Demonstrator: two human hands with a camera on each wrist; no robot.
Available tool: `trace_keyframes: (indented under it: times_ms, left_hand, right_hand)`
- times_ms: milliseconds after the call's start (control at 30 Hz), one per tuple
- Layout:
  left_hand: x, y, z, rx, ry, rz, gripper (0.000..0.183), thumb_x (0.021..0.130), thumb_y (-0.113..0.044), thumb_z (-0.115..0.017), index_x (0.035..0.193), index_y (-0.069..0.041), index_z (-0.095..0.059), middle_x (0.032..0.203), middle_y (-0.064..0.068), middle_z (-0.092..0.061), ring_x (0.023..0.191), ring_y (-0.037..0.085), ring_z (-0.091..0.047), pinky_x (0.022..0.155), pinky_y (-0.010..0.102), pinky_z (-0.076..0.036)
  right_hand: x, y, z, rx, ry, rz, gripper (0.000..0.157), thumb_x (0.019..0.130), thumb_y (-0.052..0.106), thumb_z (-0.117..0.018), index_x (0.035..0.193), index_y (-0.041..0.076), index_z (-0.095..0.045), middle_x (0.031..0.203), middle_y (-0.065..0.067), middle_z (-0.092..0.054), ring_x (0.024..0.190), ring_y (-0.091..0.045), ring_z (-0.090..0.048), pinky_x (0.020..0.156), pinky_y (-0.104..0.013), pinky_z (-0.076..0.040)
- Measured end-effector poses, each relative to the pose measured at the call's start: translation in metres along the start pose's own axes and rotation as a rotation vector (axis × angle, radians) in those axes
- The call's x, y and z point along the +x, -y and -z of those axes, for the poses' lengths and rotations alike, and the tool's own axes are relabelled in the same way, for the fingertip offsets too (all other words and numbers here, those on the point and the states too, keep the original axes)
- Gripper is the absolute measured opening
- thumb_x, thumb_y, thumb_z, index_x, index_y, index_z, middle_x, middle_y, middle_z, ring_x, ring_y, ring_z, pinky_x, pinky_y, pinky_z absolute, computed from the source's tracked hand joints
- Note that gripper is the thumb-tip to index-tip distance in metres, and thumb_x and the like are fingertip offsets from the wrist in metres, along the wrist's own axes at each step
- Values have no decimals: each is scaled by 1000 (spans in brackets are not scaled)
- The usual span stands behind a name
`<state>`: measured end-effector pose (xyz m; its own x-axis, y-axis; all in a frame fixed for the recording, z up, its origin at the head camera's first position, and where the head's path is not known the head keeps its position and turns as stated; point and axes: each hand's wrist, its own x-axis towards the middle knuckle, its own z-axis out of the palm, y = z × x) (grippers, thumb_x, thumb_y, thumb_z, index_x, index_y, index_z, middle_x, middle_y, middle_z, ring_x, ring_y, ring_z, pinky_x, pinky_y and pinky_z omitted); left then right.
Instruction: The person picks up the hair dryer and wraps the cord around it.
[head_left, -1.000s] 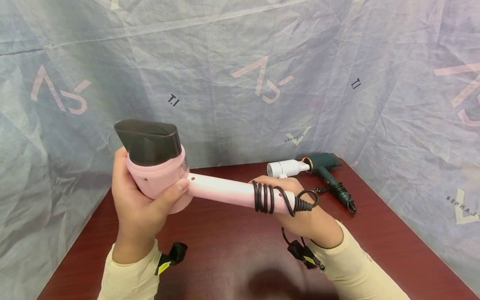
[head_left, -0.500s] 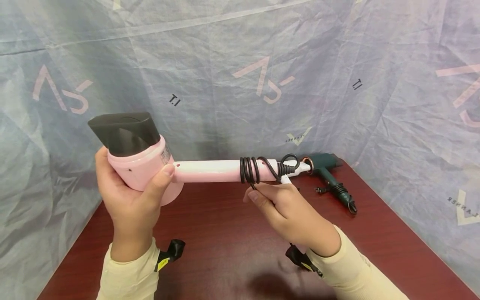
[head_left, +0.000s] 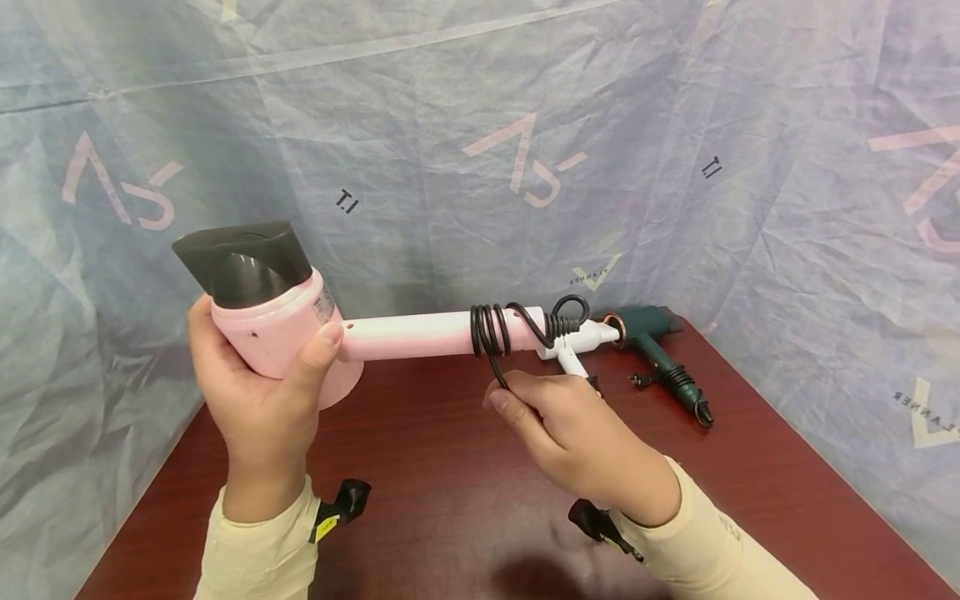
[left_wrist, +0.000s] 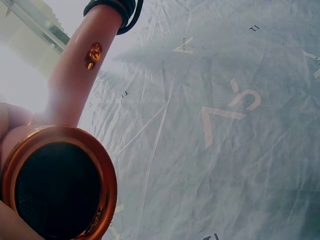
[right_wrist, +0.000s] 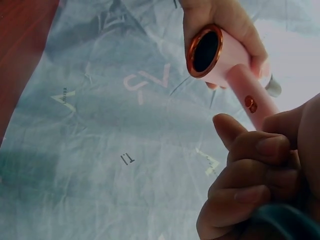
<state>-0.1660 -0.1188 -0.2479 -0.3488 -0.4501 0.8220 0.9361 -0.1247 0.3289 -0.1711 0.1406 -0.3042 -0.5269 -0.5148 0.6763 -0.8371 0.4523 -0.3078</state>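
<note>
A pink hair dryer (head_left: pixel 408 335) with a black nozzle (head_left: pixel 251 271) is held above the table, its handle pointing right. My left hand (head_left: pixel 258 412) grips the dryer's barrel, thumb near the handle joint. Black cord (head_left: pixel 491 330) is coiled several times round the handle's end. Below those coils, my right hand (head_left: pixel 588 442) pinches the cord between thumb and curled index finger, pulling a straight length downward. The left wrist view shows the copper-rimmed rear intake (left_wrist: pixel 111 185) and a copper switch (left_wrist: pixel 93 55) on the handle.
At the back right of the dark red table (head_left: pixel 435 475) lie a white hair dryer (head_left: pixel 572 360) and a dark green hair dryer (head_left: pixel 651 323), with cord wound round the green one's handle. Grey fabric sheeting (head_left: pixel 420 167) walls the table's back and sides.
The right hand has gone from behind the handle to below it, now pinching the cord. The pink dryer has shifted left and up, its handle nearly level; a straight stretch of cord shows below the coils.
</note>
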Motion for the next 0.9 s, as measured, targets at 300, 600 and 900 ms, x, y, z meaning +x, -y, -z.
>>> trace_keyframes:
  times_ms: [300,600,900]
  left_hand:
    - [2,0,-2,9,-32,-21,65,63,16,-75,124,10,-53,108,23,-66,91,35,-66,85,37,-56]
    - [2,0,-2,23,-51,-35,68,63,14,-77,126,9,-51,110,23,-65,92,33,-64,87,36,-54]
    - [-2,1,-3,127,-37,-51,72,63,10,-82,127,7,-50,116,21,-63,96,34,-64,90,36,-52]
  right_hand:
    - [0,2,-4,-57,-2,50,16,107,22,-56,91,22,-60,69,14,-40,58,3,-33,54,-13,-32]
    - [-1,6,-5,-44,50,32,13,109,24,-53,102,22,-64,73,15,-48,62,2,-41,60,-14,-40]
    - [-4,12,-5,-50,152,-58,15,109,28,-51,117,19,-60,81,18,-57,65,2,-49,65,-18,-47]
